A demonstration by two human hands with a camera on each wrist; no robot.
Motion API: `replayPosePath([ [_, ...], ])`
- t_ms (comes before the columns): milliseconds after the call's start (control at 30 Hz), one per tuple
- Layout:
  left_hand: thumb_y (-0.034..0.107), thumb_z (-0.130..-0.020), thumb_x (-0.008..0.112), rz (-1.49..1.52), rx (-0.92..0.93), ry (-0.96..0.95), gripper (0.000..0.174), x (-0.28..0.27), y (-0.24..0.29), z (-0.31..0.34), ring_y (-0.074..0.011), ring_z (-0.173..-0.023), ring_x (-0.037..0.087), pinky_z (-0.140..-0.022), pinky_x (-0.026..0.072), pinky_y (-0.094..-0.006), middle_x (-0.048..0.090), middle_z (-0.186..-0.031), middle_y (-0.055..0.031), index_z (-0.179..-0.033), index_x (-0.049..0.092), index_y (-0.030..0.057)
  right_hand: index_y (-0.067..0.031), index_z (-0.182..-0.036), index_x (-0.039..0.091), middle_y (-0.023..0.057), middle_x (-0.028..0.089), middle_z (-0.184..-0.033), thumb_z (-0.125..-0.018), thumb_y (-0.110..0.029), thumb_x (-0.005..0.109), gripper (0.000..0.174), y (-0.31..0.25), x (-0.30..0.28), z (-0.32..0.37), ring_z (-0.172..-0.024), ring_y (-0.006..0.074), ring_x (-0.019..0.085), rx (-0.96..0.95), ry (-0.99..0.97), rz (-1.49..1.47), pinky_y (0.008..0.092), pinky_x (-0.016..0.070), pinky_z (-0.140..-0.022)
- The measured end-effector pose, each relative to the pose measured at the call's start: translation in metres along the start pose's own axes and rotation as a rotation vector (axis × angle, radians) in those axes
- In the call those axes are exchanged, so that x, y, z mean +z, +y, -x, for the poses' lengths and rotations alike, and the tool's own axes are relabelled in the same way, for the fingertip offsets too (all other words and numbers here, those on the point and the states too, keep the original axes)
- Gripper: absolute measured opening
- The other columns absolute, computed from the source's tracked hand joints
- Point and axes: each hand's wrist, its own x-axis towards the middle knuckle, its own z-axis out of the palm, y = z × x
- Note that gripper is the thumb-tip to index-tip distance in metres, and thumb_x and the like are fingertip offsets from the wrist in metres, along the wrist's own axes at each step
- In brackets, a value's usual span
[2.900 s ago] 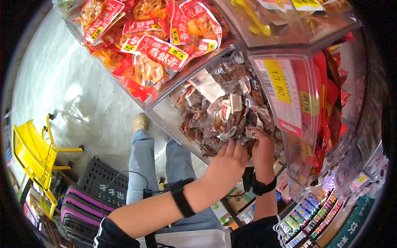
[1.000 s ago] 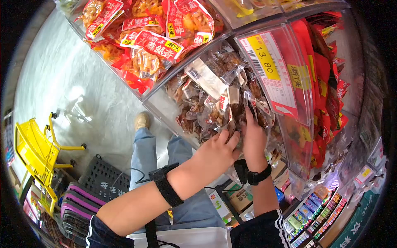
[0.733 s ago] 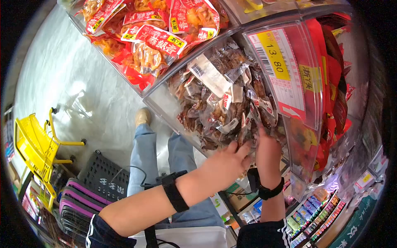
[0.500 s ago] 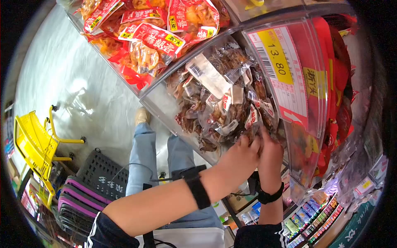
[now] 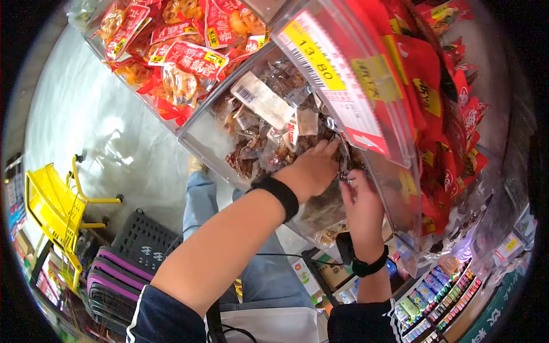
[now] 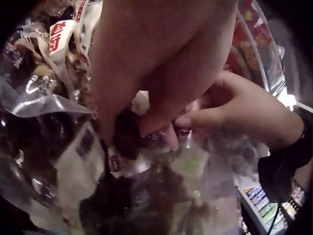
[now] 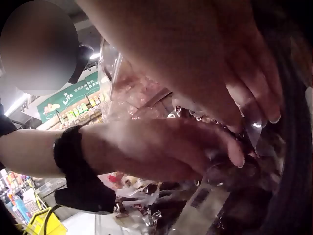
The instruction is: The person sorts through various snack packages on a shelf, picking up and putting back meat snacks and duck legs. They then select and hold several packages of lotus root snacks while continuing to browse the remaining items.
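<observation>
Small clear plastic packets of brown food (image 5: pixel 269 146) fill a clear bin (image 5: pixel 200 134). My left hand (image 5: pixel 311 171) reaches in from the left, its fingers stretched over the packets, one fingertip on them in the right wrist view. Beside it at the bin's right side, my right hand (image 5: pixel 366 200) pinches a small dark-brown snack packet (image 5: pixel 345 167) between thumb and fingers. Clear plastic (image 7: pixel 255 122) shows at its fingertips in the right wrist view. In the left wrist view both hands nearly meet over the packets, and the left palm hides part of them.
Red snack bags (image 5: pixel 186 57) lie in the adjoining bin at upper left. A price-tag panel (image 5: pixel 337 86) stands at the bin's right, with more red bags (image 5: pixel 423 103) behind it. Black baskets (image 5: pixel 128 257) and a yellow cart (image 5: pixel 54 206) stand at lower left.
My left hand has moved up and deeper into the bin, away from my right hand. The right hand now pinches a packet at the right side. The view has shifted right.
</observation>
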Motion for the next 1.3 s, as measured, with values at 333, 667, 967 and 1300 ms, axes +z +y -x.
replayPosePath([
  [333, 0.032, -0.086, 0.040, -0.940, -0.140, -0.213, 0.056, -0.028, 0.042, 0.055, -0.0311, -0.138, 0.014, -0.112, 0.0014, -0.0435, 0.024, -0.147, -0.0111, -0.135, 0.038, 0.0047, -0.0027, -0.079, 0.043, 0.0178, 0.054, -0.067, -0.072, -0.006, 0.069, 0.027, 0.004, 0.033, -0.014, -0.068, 0.0389, 0.056, -0.095, -0.153, -0.027, 0.0428, 0.0421, -0.056],
  [667, 0.018, -0.079, 0.049, -0.603, -0.136, 0.015, 0.043, -0.021, 0.031, 0.161, -0.0346, -0.133, 0.026, -0.110, 0.0188, -0.0434, 0.037, -0.139, -0.0142, -0.120, 0.054, 0.0076, -0.0015, -0.069, 0.049, 0.0148, 0.052, -0.059, -0.072, -0.021, 0.072, 0.030, -0.018, 0.022, -0.019, -0.055, 0.0354, 0.052, 0.139, -0.074, 0.018, 0.0402, 0.0391, -0.050],
  [967, 0.019, -0.080, 0.048, -0.573, -0.088, 0.079, 0.045, -0.014, 0.019, 0.171, -0.0308, -0.131, 0.029, -0.110, 0.0185, -0.0409, 0.038, -0.138, -0.0113, -0.124, 0.050, 0.0108, -0.0042, -0.094, 0.059, 0.0132, 0.055, -0.105, -0.071, -0.013, 0.071, 0.027, -0.058, -0.008, -0.015, -0.100, 0.0317, 0.052, -0.117, -0.107, -0.018, 0.0409, 0.0424, -0.082],
  [1300, 0.018, -0.081, 0.047, -0.595, -0.037, 0.149, 0.044, -0.008, 0.010, 0.175, -0.0276, -0.129, 0.032, -0.110, 0.0206, -0.0384, 0.044, -0.132, -0.0080, -0.125, 0.049, 0.0128, 0.0012, -0.088, 0.065, 0.0126, 0.054, -0.103, -0.059, 0.008, 0.068, 0.030, -0.023, 0.022, -0.019, -0.100, 0.0317, 0.048, -0.321, -0.239, 0.081, 0.0377, 0.0434, -0.083],
])
